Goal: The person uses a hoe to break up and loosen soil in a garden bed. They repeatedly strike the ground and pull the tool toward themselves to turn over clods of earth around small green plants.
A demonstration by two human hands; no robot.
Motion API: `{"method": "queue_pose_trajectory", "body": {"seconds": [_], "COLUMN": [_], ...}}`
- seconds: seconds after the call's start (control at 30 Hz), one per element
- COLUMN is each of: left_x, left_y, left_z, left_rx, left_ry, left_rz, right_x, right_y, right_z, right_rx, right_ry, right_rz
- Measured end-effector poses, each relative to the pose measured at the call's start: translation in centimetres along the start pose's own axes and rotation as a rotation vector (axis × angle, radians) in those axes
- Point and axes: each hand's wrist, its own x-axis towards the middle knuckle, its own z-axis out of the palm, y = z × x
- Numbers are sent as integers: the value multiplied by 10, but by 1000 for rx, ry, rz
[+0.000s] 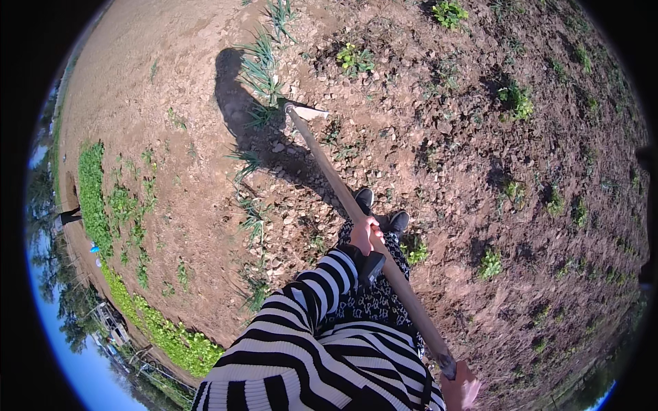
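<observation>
A hoe with a long wooden handle [329, 172] runs diagonally across the view. My left hand [366, 235] is closed around the middle of the handle, in front of my patterned trousers. At the lower right my right hand [459, 386] grips the handle's rear end. The hoe's metal blade [310, 112] is at or just above the cloddy soil, right beside a row of green onion-like plants [259, 72]. Whether the blade touches the ground I cannot tell. A black device is strapped on my left wrist.
Small leafy plants [515, 103] stand scattered over the soil on the right. My dark shoes [398, 222] are beside the handle. Dense leafy beds [95, 200] lie at the left. Another person [69, 217] is at the far left edge. My shadow falls across the onion-like row.
</observation>
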Motion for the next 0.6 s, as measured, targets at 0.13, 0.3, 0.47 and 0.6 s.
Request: {"method": "queue_pose_trajectory", "body": {"seconds": [0.13, 0.3, 0.47, 0.6], "left_x": [-14, -23, -23, -38], "left_y": [-51, -54, -23, 17], "left_z": [14, 9, -5, 13], "left_rx": [121, 64, 35, 57], "left_ry": [53, -1, -75, -17], "left_rz": [-60, -104, -17, 88], "right_x": [-31, -41, -28, 8], "right_y": [24, 32, 28, 8], "right_z": [25, 34, 47, 61], "right_rx": [181, 390, 180, 329], "right_ry": [-91, -142, -20, 93], "right_rz": [101, 261, -3, 56]}}
